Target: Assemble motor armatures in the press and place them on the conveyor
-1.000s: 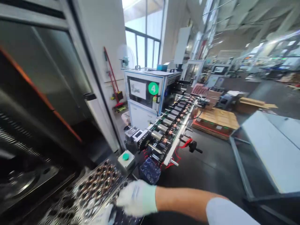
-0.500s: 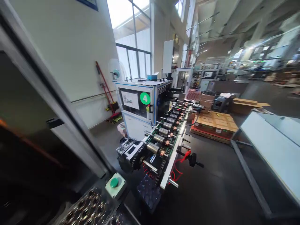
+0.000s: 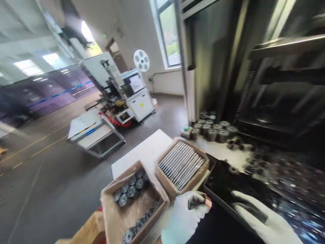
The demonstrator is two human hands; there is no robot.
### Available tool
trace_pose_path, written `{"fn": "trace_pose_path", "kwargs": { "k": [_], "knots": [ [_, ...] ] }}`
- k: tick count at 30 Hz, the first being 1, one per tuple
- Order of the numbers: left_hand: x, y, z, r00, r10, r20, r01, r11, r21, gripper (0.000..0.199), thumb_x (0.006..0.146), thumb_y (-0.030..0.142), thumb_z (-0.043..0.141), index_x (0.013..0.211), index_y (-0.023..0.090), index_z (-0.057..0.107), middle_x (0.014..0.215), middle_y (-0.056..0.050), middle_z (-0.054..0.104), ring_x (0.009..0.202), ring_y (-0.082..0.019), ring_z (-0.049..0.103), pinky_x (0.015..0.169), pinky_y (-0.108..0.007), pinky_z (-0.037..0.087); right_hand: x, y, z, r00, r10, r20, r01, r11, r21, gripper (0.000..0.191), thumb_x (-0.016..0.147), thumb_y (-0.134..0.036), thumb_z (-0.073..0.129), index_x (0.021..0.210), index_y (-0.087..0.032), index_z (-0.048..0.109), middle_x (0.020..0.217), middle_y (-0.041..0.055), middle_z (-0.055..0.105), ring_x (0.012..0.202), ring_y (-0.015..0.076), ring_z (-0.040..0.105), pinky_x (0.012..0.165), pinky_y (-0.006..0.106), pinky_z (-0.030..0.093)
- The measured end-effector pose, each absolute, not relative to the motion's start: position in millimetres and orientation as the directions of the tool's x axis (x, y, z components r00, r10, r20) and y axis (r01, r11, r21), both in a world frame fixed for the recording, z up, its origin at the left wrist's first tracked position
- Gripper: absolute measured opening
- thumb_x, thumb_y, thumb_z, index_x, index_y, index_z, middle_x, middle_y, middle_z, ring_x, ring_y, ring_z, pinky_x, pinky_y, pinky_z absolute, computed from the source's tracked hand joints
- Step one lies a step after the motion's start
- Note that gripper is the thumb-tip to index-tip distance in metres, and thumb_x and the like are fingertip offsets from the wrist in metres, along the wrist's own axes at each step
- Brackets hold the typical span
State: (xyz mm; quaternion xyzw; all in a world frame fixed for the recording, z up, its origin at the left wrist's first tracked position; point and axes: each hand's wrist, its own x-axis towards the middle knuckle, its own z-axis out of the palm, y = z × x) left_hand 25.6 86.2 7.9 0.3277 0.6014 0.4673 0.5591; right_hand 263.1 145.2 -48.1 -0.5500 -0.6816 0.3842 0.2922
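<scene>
Pinching a small dark piece with a copper-coloured end (image 3: pixel 199 201) at the fingertips of a white-gloved left hand (image 3: pixel 184 218), closed firmly on it, just beside the corner of a brown cardboard box (image 3: pixel 165 178) packed with rows of slim grey metal bars (image 3: pixel 181 165); a sensible fingertip hold for so small a part, leaving the copper end uncovered and clear of knocks. Keeping a white-gloved right hand (image 3: pixel 264 218) open, fingers straight and empty, over the edge of a shallow black tray (image 3: pixel 223 179) bearing scattered toothed steel discs (image 3: pixel 233 169). Nearby, on a white tabletop (image 3: pixel 144 152), a second cardboard box lined with clear plastic (image 3: pixel 134 166), holding dark slotted discs (image 3: pixel 132 191). Farther off, stacks of ribbed steel cores (image 3: pixel 210 132) beside a dark machine cabinet (image 3: pixel 279 101), and a white wheeled cart (image 3: pixel 91 130) on the grey floor.
</scene>
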Motion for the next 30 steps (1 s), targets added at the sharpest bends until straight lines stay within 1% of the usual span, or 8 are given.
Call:
{"fn": "trace_pose_path", "kwargs": {
  "k": [3,6,9,12,16,20,24,30],
  "knots": [
    [-50,30,-6,-0.380,0.899,-0.218,0.104,0.276,0.956,0.013,0.076,0.026,0.066,0.084,0.016,0.069,0.105,-0.010,0.071,0.094,-0.019,0.066,0.085,-0.028,0.053,150,143,-20,-0.529,0.831,-0.172,0.396,0.062,-0.916,0.047,0.078,-0.049,0.061,0.118,-0.025,0.062,0.110,0.0061,0.070,0.097,0.0247,0.068,0.086,0.032,0.057],
    [-120,-29,-25,-0.518,0.854,-0.050,0.410,0.299,0.861,0.014,0.082,0.028,0.060,0.088,0.021,0.071,0.113,-0.009,0.070,0.104,-0.021,0.065,0.094,-0.033,0.052,33,131,-12,-0.750,0.639,-0.170,0.309,0.112,-0.944,0.039,0.083,-0.038,0.058,0.118,-0.023,0.058,0.108,0.0048,0.069,0.097,0.0214,0.066,0.088,0.032,0.053],
    [-172,-86,-46,-0.599,0.796,0.082,0.587,0.368,0.721,0.015,0.083,0.033,0.061,0.090,0.025,0.071,0.111,-0.006,0.071,0.101,-0.020,0.067,0.091,-0.034,0.055,-65,114,-28,-0.854,0.492,-0.170,0.349,0.300,-0.888,0.033,0.079,-0.028,0.059,0.111,-0.020,0.060,0.102,0.0046,0.068,0.093,0.0201,0.064,0.086,0.031,0.050],
    [-202,-131,-64,-0.664,0.718,0.208,0.639,0.399,0.658,0.017,0.083,0.036,0.061,0.093,0.026,0.070,0.106,-0.005,0.074,0.096,-0.019,0.070,0.086,-0.031,0.057,-122,102,-57,-0.929,0.305,-0.210,0.359,0.595,-0.719,0.037,0.074,-0.026,0.063,0.110,-0.017,0.061,0.103,0.0083,0.067,0.096,0.0233,0.062,0.086,0.033,0.048],
    [-214,-157,-77,-0.757,0.625,0.189,0.527,0.414,0.742,0.019,0.085,0.032,0.057,0.097,0.023,0.069,0.107,-0.006,0.073,0.097,-0.018,0.069,0.084,-0.028,0.057,-149,92,-82,-0.926,0.017,-0.378,0.226,0.827,-0.515,0.068,0.071,-0.047,0.069,0.131,-0.021,0.052,0.114,0.0130,0.063,0.097,0.0311,0.064,0.082,0.039,0.048],
    [-213,-157,-77,-0.898,0.439,0.034,0.241,0.425,0.873,0.026,0.086,0.038,0.055,0.099,0.019,0.067,0.108,-0.011,0.071,0.098,-0.020,0.068,0.085,-0.031,0.057,-173,69,-94,-0.875,-0.119,-0.469,0.130,0.877,-0.464,0.077,0.068,-0.065,0.063,0.132,-0.024,0.051,0.112,0.0144,0.064,0.092,0.0356,0.066,0.074,0.042,0.050],
    [-213,-154,-75,-0.949,0.286,-0.134,-0.024,0.359,0.933,0.035,0.085,0.043,0.055,0.106,0.017,0.064,0.103,-0.012,0.072,0.087,-0.018,0.069,0.081,-0.031,0.057,-197,38,-115,-0.838,-0.216,-0.501,0.058,0.878,-0.475,0.079,0.066,-0.063,0.066,0.132,-0.024,0.048,0.116,0.0145,0.062,0.092,0.0356,0.066,0.071,0.041,0.051],
    [-214,-153,-70,-0.939,0.283,-0.198,-0.099,0.329,0.939,0.035,0.083,0.043,0.059,0.107,0.018,0.063,0.110,-0.011,0.069,0.089,-0.017,0.068,0.084,-0.029,0.055,-205,25,-126,-0.824,-0.274,-0.496,-0.002,0.877,-0.480,0.065,0.065,-0.040,0.072,0.122,-0.019,0.051,0.106,0.0120,0.064,0.087,0.0284,0.067,0.065,0.032,0.049]
  ]
}}
